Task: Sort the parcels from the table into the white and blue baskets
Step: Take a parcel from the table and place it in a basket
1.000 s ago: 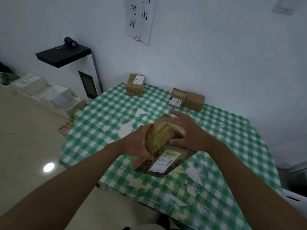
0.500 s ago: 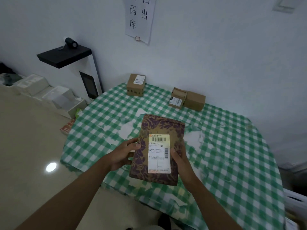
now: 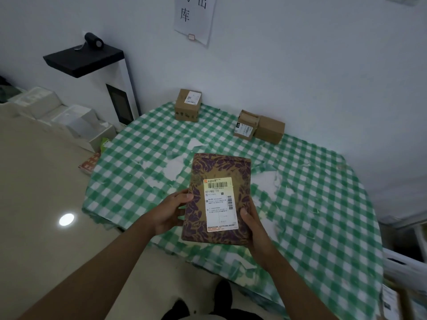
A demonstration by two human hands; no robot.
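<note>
Over the checked bench [image 3: 312, 204], left hand [image 3: 169, 212] and right hand [image 3: 253, 224] each grip the parcel [image 3: 218, 199] by its sides.

Both forearms bare to frame edge, no sleeves, watch or rings visible. left hand [image 3: 166, 213] and right hand [image 3: 253, 224] ungloved. Dark shoes [image 3: 223, 290] below.
</note>
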